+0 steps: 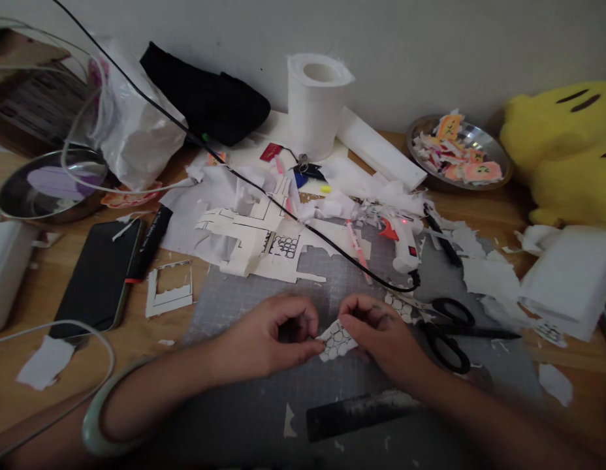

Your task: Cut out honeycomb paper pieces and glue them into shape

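Observation:
A small white paper piece (338,341) with drawn black circles is held over the grey cutting mat (224,326). My left hand (283,333) pinches its left edge between thumb and forefinger. From the other side my right hand (376,326) grips its upper right part, thumb on top. Just right of that hand lie black-handled scissors (452,362), and another circle-patterned paper piece (399,305) sits partly behind the hand. A dark flat strip (356,412) rests on the mat below both hands.
Behind the mat are cut paper sheets (254,241), a white glue gun (405,245) with a black cord, and a paper roll (315,104). A metal bowl (484,179) of scraps stands back right. At left lie a phone (100,274) and marker (150,245).

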`<move>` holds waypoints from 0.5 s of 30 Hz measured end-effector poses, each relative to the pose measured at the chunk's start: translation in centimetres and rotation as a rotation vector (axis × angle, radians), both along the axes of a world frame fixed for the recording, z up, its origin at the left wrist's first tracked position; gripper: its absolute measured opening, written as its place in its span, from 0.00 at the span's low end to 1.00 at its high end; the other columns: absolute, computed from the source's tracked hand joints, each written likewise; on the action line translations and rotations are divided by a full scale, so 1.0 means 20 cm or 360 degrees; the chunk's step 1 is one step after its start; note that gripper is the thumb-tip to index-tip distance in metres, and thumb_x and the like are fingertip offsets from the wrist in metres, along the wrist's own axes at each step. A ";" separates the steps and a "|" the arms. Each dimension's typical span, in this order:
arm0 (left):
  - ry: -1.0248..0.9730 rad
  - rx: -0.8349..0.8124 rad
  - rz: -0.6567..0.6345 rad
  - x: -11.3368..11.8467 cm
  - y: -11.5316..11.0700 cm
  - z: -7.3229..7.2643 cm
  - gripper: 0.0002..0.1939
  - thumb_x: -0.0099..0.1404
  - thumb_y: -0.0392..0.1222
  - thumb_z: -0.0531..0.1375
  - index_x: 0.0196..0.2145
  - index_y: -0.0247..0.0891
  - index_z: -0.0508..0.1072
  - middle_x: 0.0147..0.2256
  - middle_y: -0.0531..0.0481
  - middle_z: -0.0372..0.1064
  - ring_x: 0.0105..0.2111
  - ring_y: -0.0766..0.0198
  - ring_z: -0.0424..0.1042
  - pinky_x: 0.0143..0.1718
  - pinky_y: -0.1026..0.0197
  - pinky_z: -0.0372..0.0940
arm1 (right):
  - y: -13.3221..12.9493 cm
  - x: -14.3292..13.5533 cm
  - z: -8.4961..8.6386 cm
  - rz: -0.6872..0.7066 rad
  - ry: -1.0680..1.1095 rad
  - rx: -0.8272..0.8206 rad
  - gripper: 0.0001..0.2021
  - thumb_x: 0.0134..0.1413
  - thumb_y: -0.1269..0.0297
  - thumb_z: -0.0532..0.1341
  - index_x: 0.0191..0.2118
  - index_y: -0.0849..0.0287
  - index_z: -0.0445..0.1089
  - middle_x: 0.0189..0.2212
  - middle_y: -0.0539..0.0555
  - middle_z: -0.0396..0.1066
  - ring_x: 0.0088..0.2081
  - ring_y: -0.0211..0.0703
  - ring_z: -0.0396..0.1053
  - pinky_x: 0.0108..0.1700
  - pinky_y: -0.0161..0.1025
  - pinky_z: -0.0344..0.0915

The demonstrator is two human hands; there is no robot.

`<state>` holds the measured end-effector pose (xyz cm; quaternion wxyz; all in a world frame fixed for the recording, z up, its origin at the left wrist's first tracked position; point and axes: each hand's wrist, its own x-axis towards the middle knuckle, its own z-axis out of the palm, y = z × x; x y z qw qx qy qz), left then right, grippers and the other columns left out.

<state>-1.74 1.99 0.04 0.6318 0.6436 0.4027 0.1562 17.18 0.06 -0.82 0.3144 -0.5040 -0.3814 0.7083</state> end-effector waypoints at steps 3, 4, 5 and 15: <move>-0.0021 -0.0029 -0.0014 0.00 0.00 0.00 0.10 0.55 0.42 0.62 0.26 0.37 0.64 0.22 0.58 0.58 0.22 0.71 0.57 0.23 0.68 0.54 | 0.00 0.00 0.00 0.0025 0.0003 -0.0006 0.13 0.44 0.55 0.64 0.25 0.59 0.63 0.19 0.44 0.56 0.18 0.29 0.52 0.17 0.28 0.51; -0.0026 -0.0024 -0.0018 0.00 0.00 0.00 0.10 0.54 0.42 0.63 0.26 0.37 0.64 0.22 0.58 0.58 0.22 0.71 0.57 0.24 0.68 0.54 | 0.00 0.00 0.00 0.0028 0.0001 -0.0002 0.13 0.44 0.55 0.64 0.25 0.59 0.63 0.19 0.44 0.56 0.19 0.29 0.52 0.17 0.28 0.51; -0.0025 -0.0013 -0.0023 0.00 0.00 0.00 0.10 0.54 0.42 0.63 0.26 0.37 0.64 0.22 0.58 0.58 0.23 0.71 0.58 0.24 0.68 0.55 | 0.00 0.00 0.00 0.0026 -0.0004 0.0004 0.13 0.44 0.55 0.64 0.25 0.59 0.63 0.19 0.44 0.55 0.19 0.30 0.52 0.17 0.28 0.51; 0.0074 0.0129 -0.0063 -0.01 -0.01 0.01 0.06 0.56 0.40 0.60 0.29 0.37 0.66 0.25 0.56 0.61 0.25 0.70 0.60 0.26 0.67 0.57 | 0.00 0.00 0.00 0.0045 0.0012 0.0013 0.14 0.45 0.54 0.64 0.26 0.59 0.63 0.19 0.44 0.56 0.18 0.29 0.51 0.16 0.28 0.50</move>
